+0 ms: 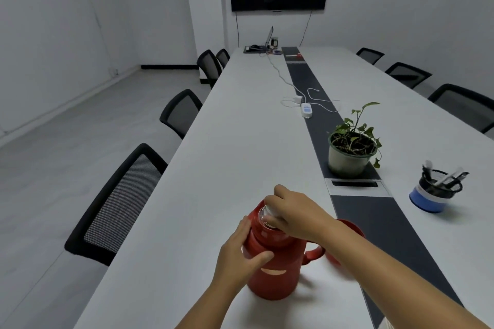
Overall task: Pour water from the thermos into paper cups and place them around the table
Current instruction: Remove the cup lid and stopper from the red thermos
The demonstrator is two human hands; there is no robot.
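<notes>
A red thermos (278, 272) with a side handle stands upright on the long white table (240, 141), near its front. My left hand (240, 251) wraps the thermos body from the left. My right hand (291, 211) grips the silvery stopper (264, 218) at the thermos mouth from above. A red round lid (352, 230) lies on the table just behind my right forearm, mostly hidden. No paper cups are in view.
A potted plant (350, 152) sits on the dark centre strip (310, 88), with a cable hatch in front of it. A blue-based pen holder (435, 192) stands at right. A power strip (306, 109) with cables lies mid-table. Black mesh chairs (120, 203) line both sides.
</notes>
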